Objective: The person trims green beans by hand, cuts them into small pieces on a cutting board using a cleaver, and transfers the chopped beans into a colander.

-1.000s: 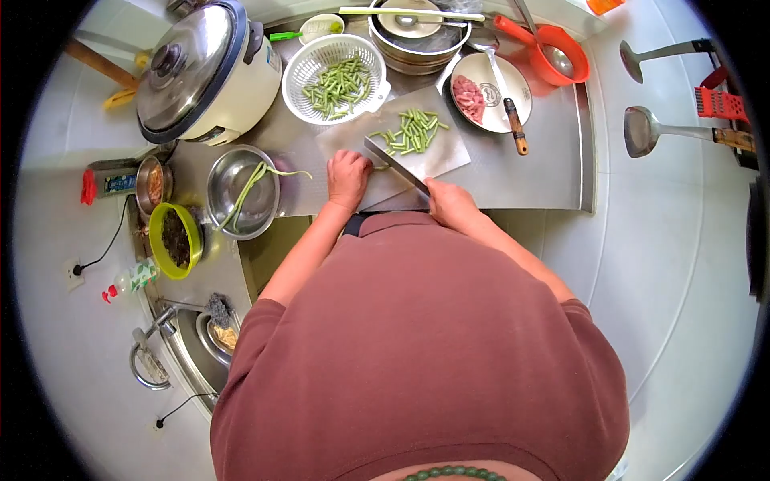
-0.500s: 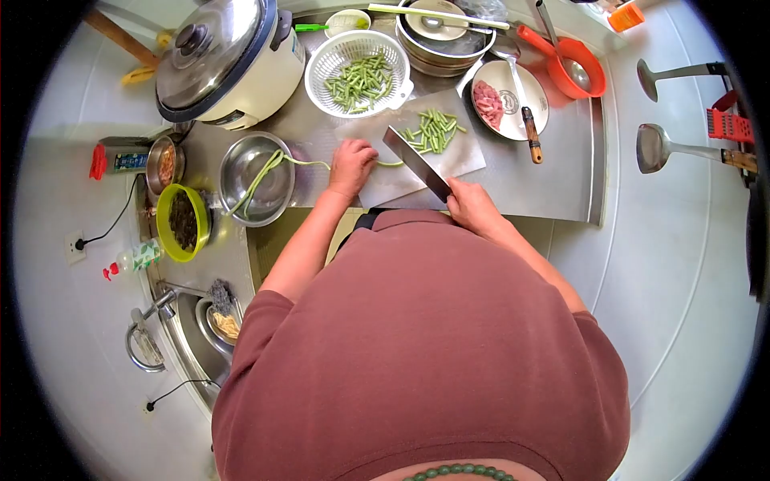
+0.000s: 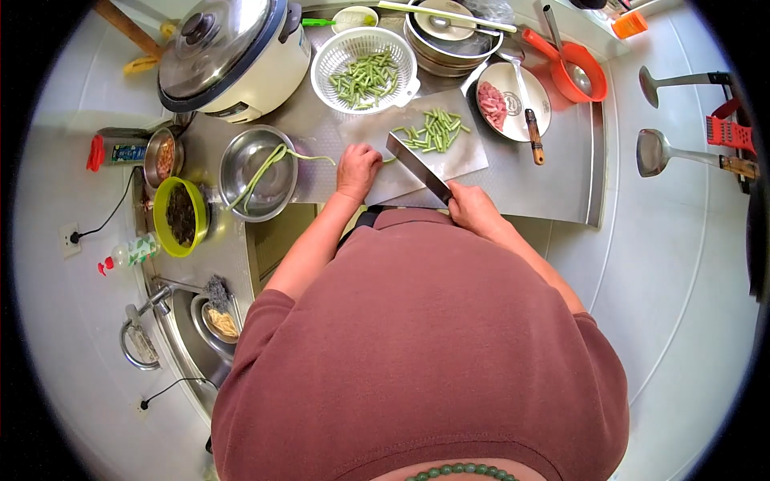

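My left hand [image 3: 358, 172] is closed on a long green bean [image 3: 390, 159] over the white cutting board [image 3: 401, 187]. A short end of it sticks out toward the blade. My right hand [image 3: 473, 205] grips a cleaver [image 3: 419, 168], its blade slanting up and left across the board. Just beyond the blade lies a pile of cut bean pieces [image 3: 441, 130]. Left of my left hand, a steel bowl [image 3: 233, 156] holds long uncut beans [image 3: 265, 172], one reaching over the rim toward the hand.
A white colander [image 3: 323, 60] with cut beans stands behind the board. To the right is a plate [image 3: 539, 88] with sliced meat [image 3: 491, 106] and a wooden-handled utensil [image 3: 534, 136]. A rice cooker [image 3: 265, 84], a yellow-green bowl [image 3: 164, 228] and a sink [image 3: 180, 325] are on the left.
The bean end between my left hand and the blade is shorter. My left hand has shifted slightly right, and the cleaver is at nearly the same place. The whole view has moved a little.
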